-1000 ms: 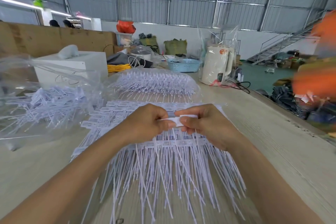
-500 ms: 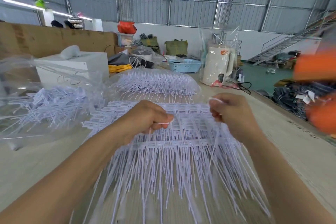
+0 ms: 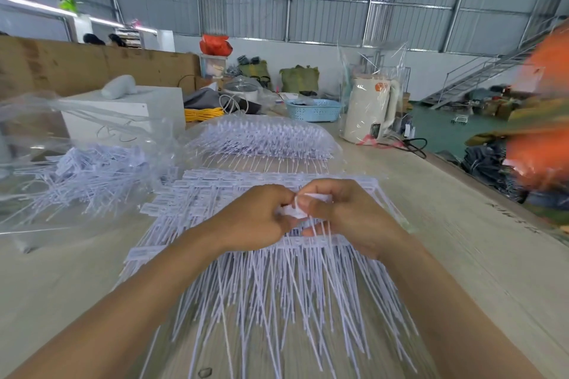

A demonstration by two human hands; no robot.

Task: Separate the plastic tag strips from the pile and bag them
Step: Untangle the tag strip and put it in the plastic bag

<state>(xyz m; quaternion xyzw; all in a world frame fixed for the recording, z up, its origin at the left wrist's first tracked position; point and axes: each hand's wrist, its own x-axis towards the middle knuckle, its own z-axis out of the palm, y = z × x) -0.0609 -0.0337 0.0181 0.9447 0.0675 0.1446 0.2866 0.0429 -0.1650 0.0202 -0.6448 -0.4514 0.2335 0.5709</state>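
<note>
A pile of white plastic tag strips (image 3: 277, 286) lies fanned out on the table in front of me, labels away, thin tails toward me. My left hand (image 3: 255, 218) and my right hand (image 3: 348, 212) meet above the pile's middle. Both pinch the white label end of a tag strip (image 3: 295, 209) between thumb and fingers, its tails hanging down under my right hand. A clear plastic bag (image 3: 80, 169) holding loose tag strips lies at the left. A second clear bag (image 3: 264, 138) packed with tags lies just behind the pile.
A white box (image 3: 129, 114) stands at the back left. A blue basket (image 3: 314, 109) and a wrapped cream kettle (image 3: 369, 108) with a black cord stand at the back. The table's right edge (image 3: 480, 184) runs diagonally; blurred orange shapes (image 3: 542, 132) fill the far right.
Half a second ago my hands were apart, the right one lifted away to the right with a strand. Now they have come back together, both pinching a tag's label end.
</note>
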